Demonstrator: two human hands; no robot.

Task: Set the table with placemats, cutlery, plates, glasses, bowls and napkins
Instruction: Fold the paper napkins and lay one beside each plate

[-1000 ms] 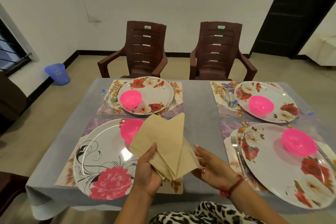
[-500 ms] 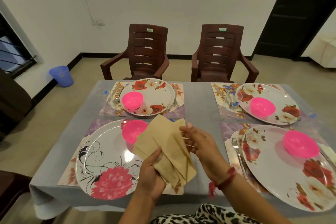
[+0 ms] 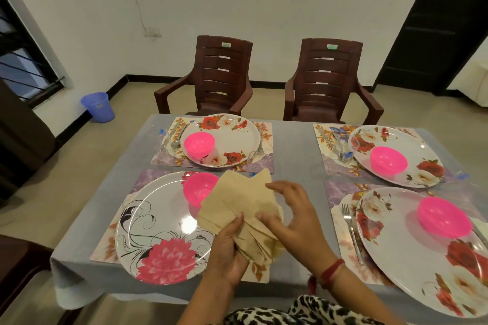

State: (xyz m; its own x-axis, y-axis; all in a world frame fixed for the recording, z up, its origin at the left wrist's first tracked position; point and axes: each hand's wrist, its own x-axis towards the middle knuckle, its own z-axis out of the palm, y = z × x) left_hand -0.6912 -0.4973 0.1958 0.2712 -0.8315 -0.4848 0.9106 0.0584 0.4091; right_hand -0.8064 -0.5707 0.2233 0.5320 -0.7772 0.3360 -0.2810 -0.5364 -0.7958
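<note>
Grey tablecloth point(image 3: 293, 155), floral placemats point(image 3: 265, 130), tan napkins point(image 3: 245, 200), brown chairs point(image 3: 224, 74), blue bin point(image 3: 99, 107)

Napkins point(image 3: 237, 203): matt beige paper, faintly creased, is seen gripped by the left hand point(image 3: 227, 253) and pinched by the right hand point(image 3: 293, 216).
Plate point(image 3: 158, 221): left of the left hand, a smooth, glossy white surface with a printed pink flower is shown, and a bright glare spot is caught on it.
Bowl point(image 3: 198, 188): just beyond the left hand, glossy pink plastic is seen.
Fork point(image 3: 350, 229): right of the right hand, polished metal is shown.
Placemat point(image 3: 338, 190): under that fork, a smooth printed sheet with a slight sheen is seen.
Bench cloth point(image 3: 293, 155): beyond both hands, matt grey cloth is laid.
Chairs point(image 3: 221, 74): well beyond the hands, dark brown moulded plastic with a dull sheen is seen.
Bin point(image 3: 99, 107): far left of the left hand, translucent blue plastic is shown.
</note>
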